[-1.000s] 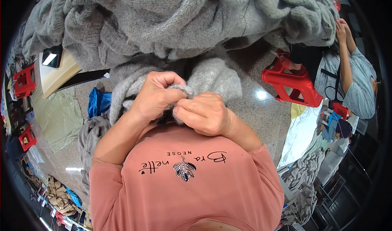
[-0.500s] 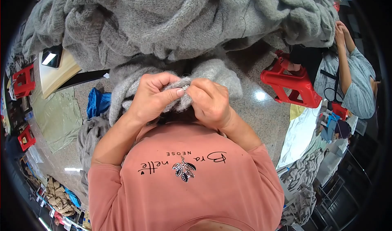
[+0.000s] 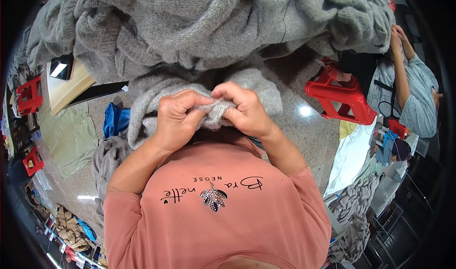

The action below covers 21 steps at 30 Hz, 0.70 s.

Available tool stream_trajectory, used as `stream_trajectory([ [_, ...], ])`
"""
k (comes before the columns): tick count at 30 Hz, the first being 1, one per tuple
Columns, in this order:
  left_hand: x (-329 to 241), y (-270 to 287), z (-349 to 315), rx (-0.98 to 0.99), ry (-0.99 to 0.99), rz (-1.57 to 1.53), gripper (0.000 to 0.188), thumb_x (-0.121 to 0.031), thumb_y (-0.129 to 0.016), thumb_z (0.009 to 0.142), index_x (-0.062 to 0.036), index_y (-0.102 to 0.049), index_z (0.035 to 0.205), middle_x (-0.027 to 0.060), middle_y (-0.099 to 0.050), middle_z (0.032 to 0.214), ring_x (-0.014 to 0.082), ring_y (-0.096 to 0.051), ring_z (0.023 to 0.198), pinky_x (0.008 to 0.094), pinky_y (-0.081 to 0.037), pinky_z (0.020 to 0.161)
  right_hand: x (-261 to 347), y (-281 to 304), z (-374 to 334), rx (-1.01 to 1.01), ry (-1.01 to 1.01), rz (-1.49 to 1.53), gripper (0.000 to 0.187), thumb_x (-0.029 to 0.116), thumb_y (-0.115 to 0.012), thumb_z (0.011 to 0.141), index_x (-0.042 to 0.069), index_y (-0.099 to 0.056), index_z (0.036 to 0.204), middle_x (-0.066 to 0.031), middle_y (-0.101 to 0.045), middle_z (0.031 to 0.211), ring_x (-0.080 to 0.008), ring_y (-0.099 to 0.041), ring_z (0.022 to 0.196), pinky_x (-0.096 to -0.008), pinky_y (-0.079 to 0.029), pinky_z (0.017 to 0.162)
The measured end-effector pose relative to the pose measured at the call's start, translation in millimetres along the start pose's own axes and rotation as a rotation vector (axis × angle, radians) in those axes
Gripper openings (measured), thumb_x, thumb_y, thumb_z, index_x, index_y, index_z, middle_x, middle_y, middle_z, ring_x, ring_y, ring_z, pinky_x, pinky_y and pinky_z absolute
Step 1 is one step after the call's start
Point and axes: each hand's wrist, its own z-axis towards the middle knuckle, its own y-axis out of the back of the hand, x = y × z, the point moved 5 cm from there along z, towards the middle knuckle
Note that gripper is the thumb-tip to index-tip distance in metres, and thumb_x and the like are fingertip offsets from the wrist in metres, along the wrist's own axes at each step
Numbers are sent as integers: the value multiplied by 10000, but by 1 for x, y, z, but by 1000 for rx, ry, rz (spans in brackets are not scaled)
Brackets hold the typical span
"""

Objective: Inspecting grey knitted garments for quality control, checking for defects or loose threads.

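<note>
A fold of light grey fuzzy knit fabric [image 3: 216, 116] is pinched between my two hands, close in front of my chest. My left hand [image 3: 179, 114] grips its left side between thumb and fingers. On the other side, my right hand [image 3: 244, 108] has its thumb under the fold and its index finger bent over the top. The fingertips of both hands nearly meet above the knit. More of this fabric drapes around and beyond the hands, and whatever lies inside the fold is hidden.
A big heap of grey knitwear [image 3: 190, 26] fills the far side. To the right stands a red plastic stool [image 3: 339, 95], with a person in a grey top [image 3: 415, 93] beside it. A phone [image 3: 61, 67] lies on a board at left, near a blue bag [image 3: 115, 120].
My right hand has turned, from knuckles curled over the fold to thumb beneath and index finger above. A small shiny spot between the fingertips no longer shows.
</note>
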Motion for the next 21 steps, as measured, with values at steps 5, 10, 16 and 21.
stream_trajectory([
  [5,2,-5,-1,-19,-67,39,128,74,-616,677,-2,-635,779,85,-605,683,149,-576,597,244,-442,534,-7,-1,-2,47,79,-139,184,-34,-530,707,-17,-574,884,-94,-568,747,-163,-558,639,-259,-435,571],
  [10,-2,-9,-1,-65,-172,114,131,91,-606,669,-3,-623,759,94,-598,670,173,-571,567,245,-439,505,-14,0,-8,-4,47,-126,217,-67,-510,664,-22,-566,869,-114,-557,716,-188,-559,621,-272,-432,563],
  [16,-3,-8,-1,-133,-191,131,147,101,-585,658,-9,-606,753,97,-582,653,181,-562,549,258,-433,491,-2,-6,-16,-274,269,-353,273,-107,-486,587,-25,-556,838,-135,-542,690,-253,-553,571,-311,-433,509],
  [21,-3,-7,-3,-210,-217,171,188,115,-564,645,-8,-597,782,106,-579,680,194,-566,562,267,-438,497,-2,-9,-13,-286,284,-389,266,-110,-479,582,-24,-548,825,-141,-538,678,-275,-543,554,-326,-429,491],
])
